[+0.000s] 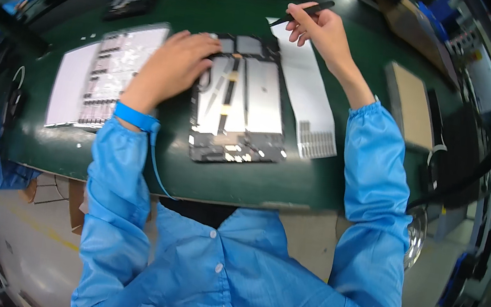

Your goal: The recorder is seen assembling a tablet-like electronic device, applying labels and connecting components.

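The green table (222, 183) spreads beneath both your hands. Just left of your left hand (183, 60) lies a wide white sheet bearing rows of small pieces (125, 61). The opened tablet-like device (268, 97) lies flat, its inner panels showing, to the right of your left hand and nearer to you than your right hand (325, 36). The long white strip (308, 87) runs along the device's right side, its far end below your right hand. A tan box (410, 106) sits apart, to the right of your right forearm.

Your left hand is loosely curved, its fingers over the device's upper left corner; blur hides whether the fingertips pinch anything. Your right hand grasps a slim, dark pointed tool (324, 6), probably tweezers, its tip angled down toward the strip's far end and clear of the device. Smallest are the dark-marked pieces (316, 140) at the strip's near end, well below your right hand.

The step looks like fine handwork: left hand steadying, right hand poised with the tool. The next move seems to call for a light, exact tip and a device kept from sliding.
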A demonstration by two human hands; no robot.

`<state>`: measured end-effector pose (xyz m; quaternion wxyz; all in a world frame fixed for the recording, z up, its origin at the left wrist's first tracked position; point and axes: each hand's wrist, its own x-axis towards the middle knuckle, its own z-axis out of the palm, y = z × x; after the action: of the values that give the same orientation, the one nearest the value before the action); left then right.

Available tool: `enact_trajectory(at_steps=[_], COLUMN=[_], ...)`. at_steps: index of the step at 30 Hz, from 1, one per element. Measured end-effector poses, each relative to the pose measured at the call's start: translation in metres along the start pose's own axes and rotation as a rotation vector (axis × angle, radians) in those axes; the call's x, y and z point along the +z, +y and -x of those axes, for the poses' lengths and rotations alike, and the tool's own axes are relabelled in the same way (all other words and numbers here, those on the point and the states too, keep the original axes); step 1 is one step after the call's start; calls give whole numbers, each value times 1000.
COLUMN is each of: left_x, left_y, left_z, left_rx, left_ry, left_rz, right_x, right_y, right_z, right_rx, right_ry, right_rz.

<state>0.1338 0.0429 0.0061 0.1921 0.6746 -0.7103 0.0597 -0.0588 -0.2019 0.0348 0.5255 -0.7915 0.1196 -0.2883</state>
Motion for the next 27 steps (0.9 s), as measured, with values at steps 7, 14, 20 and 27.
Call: enact_trajectory(at_steps=[7, 14, 20, 27], left_x=[32, 41, 46, 47], left_y=[95, 115, 119, 111], left_z=[-37, -37, -37, -36], left_rx=[322, 334, 336, 332], left_ry=[-143, -241, -163, -184], left_rz=[222, 199, 190, 231], right_x=[-46, -50, -48, -51], right_y=[33, 12, 17, 11], right_z=[120, 145, 150, 140], right_rx=[328, 368, 341, 366], right_ry=[-17, -103, -135, -137], right_rz=[-116, -84, -82, -145])
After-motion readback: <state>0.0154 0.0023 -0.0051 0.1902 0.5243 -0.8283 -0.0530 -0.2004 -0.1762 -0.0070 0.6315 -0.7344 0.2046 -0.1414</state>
